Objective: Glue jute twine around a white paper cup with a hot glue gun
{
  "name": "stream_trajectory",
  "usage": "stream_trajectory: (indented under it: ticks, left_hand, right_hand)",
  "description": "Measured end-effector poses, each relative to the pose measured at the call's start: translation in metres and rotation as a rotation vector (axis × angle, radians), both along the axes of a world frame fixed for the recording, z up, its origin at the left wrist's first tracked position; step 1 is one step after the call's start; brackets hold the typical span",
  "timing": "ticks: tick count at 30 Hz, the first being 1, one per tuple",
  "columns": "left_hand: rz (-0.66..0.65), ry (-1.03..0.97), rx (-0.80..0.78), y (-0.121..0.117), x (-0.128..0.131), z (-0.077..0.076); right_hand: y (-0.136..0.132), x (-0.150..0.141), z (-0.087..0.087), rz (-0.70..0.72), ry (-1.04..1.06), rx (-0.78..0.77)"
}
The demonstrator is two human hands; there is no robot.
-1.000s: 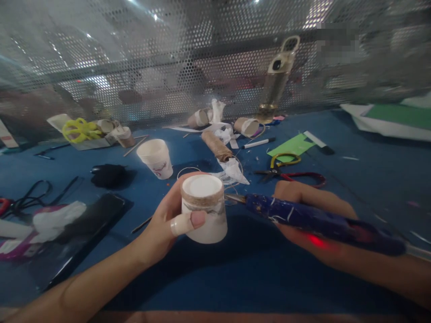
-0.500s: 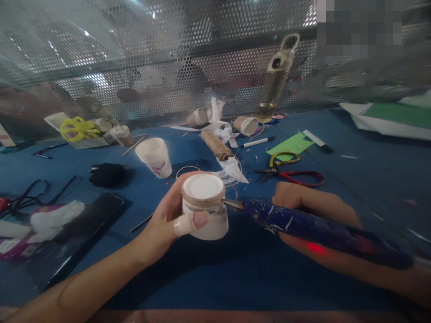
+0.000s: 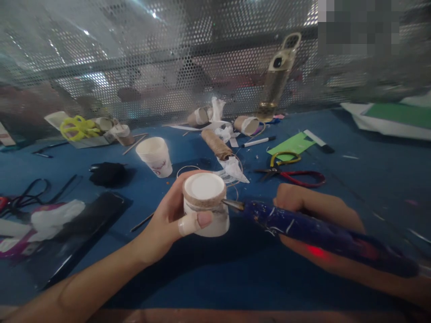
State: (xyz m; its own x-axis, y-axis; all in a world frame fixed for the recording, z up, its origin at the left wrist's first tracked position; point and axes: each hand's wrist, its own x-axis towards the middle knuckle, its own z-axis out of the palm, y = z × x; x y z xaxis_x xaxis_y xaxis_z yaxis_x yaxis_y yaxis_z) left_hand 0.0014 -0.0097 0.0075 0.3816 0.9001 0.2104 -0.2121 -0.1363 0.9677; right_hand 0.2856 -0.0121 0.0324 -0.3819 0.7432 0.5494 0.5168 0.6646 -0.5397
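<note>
My left hand (image 3: pixel 171 224), with a bandage on its thumb, is wrapped around a white paper cup (image 3: pixel 215 225) turned upside down. A band of brown twine (image 3: pixel 206 202) circles the cup just below its upturned base. In my right hand (image 3: pixel 303 202) is a dark blue hot glue gun (image 3: pixel 292 224) with a red light glowing on it. Its metal nozzle touches or nearly touches the twine on the cup's right side. Behind the cup lies a roll of twine (image 3: pixel 216 144), from which a loose strand runs toward the cup. The far fingers of my left hand are hidden.
A stack of paper cups (image 3: pixel 156 157) stands left of centre. Scissors (image 3: pixel 289 170) with yellow and red handles lie right, near green paper (image 3: pixel 291 146). A clear bottle (image 3: pixel 276 83) stands by the perforated metal screen (image 3: pixel 161 85). A black phone-like slab (image 3: pixel 97 220) lies left.
The cup in my left hand has tilted slightly, and my left thumb has shifted a little to the right. The glue gun stays almost in place at the twine.
</note>
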Motion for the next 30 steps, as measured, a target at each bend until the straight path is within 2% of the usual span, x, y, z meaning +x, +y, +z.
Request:
stream_trajectory:
  ticks: [2,4,6,9,12,15,16,18,23,30]
  left_hand:
    - [0.014,-0.002,0.004,0.000,0.002,0.001]
    - [0.035,-0.012,0.006,0.000,0.003,0.002]
    - [0.048,-0.017,0.007,0.000,0.004,0.003]
    - [0.047,-0.012,0.008,0.000,0.005,0.004]
    - [0.053,-0.004,0.023,0.000,0.006,0.004]
    - [0.070,0.003,0.023,0.000,0.006,0.004]
    - [0.070,0.002,0.018,0.000,0.006,0.004]
    - [0.066,-0.004,0.014,-0.001,0.006,0.004]
    - [0.053,-0.021,0.023,-0.001,0.007,0.003]
    - [0.063,0.005,0.011,-0.001,0.007,0.003]
  right_hand:
    - [0.000,0.000,-0.002,0.090,-0.026,0.019]
    - [-0.001,0.001,0.000,0.119,0.001,0.065]
    - [-0.002,0.001,0.004,0.107,0.023,0.100]
    - [-0.002,0.000,0.010,0.085,-0.063,0.021]
    - [-0.003,-0.001,0.013,0.078,-0.004,0.070]
    - [-0.003,0.000,0.010,0.100,-0.099,0.002]
    - [-0.003,0.001,0.007,0.112,-0.091,0.006]
    - [-0.003,0.003,0.000,0.085,-0.011,0.115]
    - [-0.001,0.005,-0.012,0.105,0.024,0.099]
    - [0.000,0.002,-0.007,0.118,0.036,0.097]
